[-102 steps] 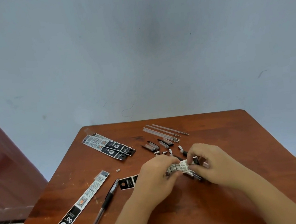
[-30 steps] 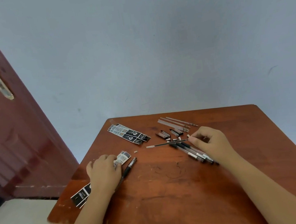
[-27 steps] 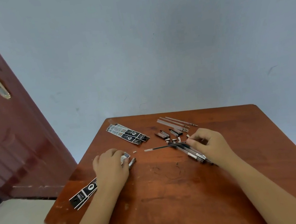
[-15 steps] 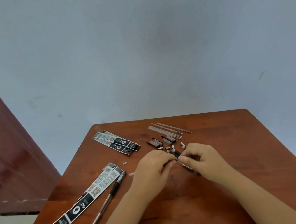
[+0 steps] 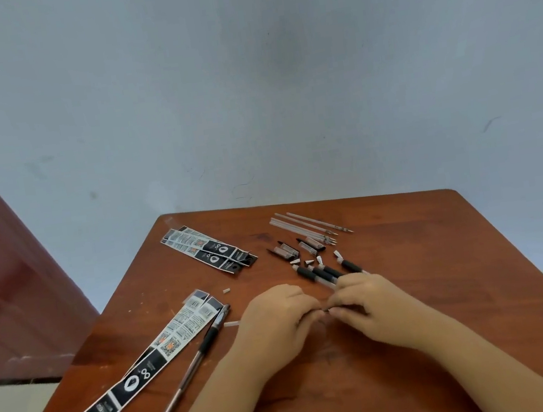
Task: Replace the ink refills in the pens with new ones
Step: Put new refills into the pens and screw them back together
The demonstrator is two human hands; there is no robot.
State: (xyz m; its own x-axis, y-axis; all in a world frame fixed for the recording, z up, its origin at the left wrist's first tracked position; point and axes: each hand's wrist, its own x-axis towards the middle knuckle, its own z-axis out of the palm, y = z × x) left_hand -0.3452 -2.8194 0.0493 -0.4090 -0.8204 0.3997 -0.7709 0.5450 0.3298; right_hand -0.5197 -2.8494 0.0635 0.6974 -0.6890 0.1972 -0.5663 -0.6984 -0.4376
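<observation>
My left hand point(image 5: 278, 322) and my right hand point(image 5: 369, 303) meet fingertip to fingertip over the middle of the wooden table point(image 5: 421, 359). Both have curled fingers and pinch a thin ink refill point(image 5: 327, 310); only a dark bit shows between them. Just beyond my right hand lie several open pen barrels with black grips point(image 5: 320, 273). One whole pen point(image 5: 194, 364) lies at the left beside empty refill packets point(image 5: 152, 360).
More refill packets point(image 5: 210, 253) lie at the back left. Several clear refills point(image 5: 307, 225) lie at the back, with pen caps point(image 5: 286, 250) and small pen tips point(image 5: 305, 262) near them. A dark red door point(image 5: 5, 292) stands at the left.
My left hand left the packets at the left and came to the middle. My right hand carried the refill to meet it. Both now hold it close together.
</observation>
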